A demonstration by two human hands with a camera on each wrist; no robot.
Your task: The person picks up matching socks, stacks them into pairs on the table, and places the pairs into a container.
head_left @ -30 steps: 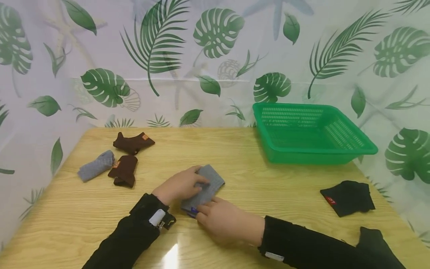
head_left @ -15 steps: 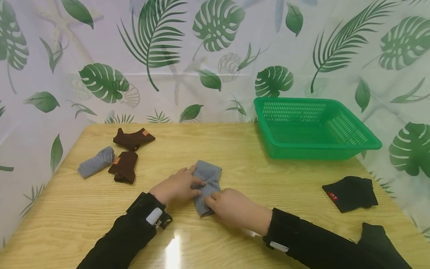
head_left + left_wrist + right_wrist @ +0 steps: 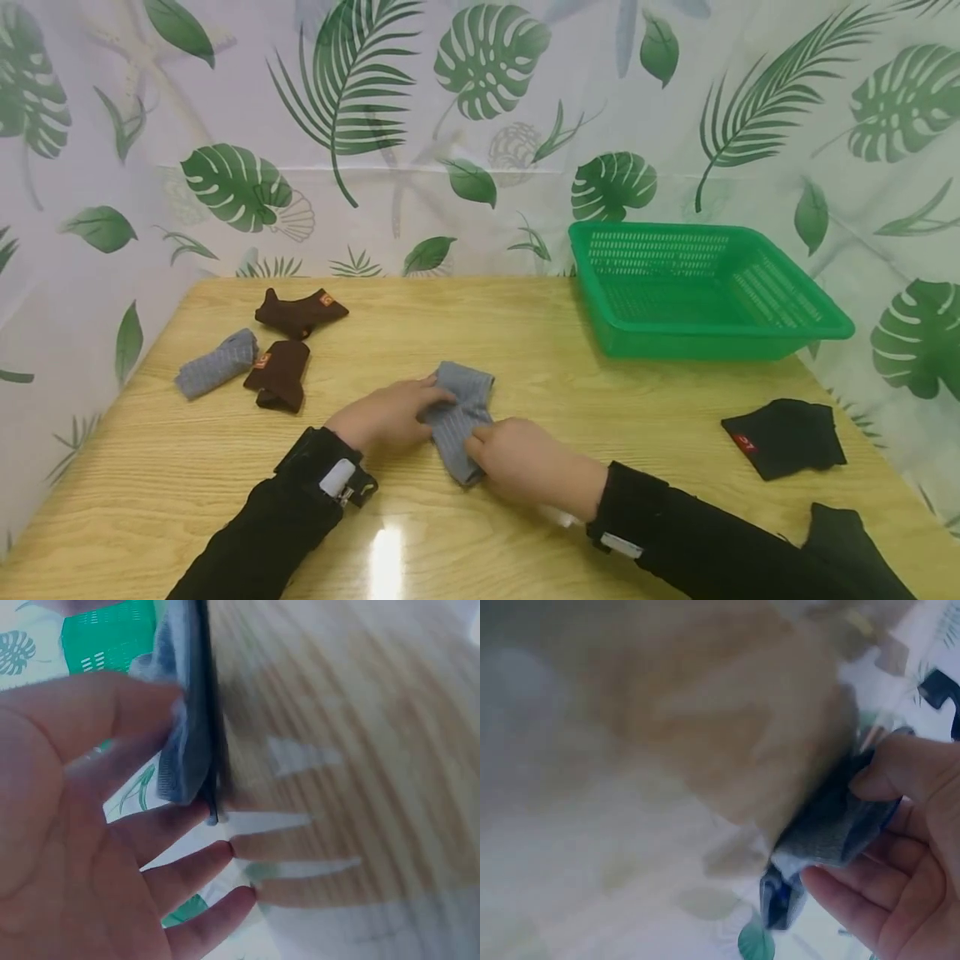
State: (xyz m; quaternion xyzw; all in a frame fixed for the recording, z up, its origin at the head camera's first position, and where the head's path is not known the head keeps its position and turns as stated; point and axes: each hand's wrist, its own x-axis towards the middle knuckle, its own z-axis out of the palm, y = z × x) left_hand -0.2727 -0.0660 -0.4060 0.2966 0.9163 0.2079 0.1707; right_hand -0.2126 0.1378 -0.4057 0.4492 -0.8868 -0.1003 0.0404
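Grey sock (image 3: 452,431) lies on the wood table (image 3: 517,325), mid-table, between the 2 hands. Right hand (image 3: 528,461): thumb and fingertips pinch the near part of the knit. Left hand (image 3: 392,414): at the sock's left edge, outer 3 fingers spread fairly straight, thumb against the cloth; can't tell if thumb and index pinch. Creased across the middle, where the far end bends off the near part.

My read: squaring it up. To do it well: anchor flat with the left near the bend, ease with the right along the length, not across, or the knit likely skews. Smooth the crease before any fold. Shallow right pinch, so layers don't slide. Release straight up; dragging would probably undo the alignment.
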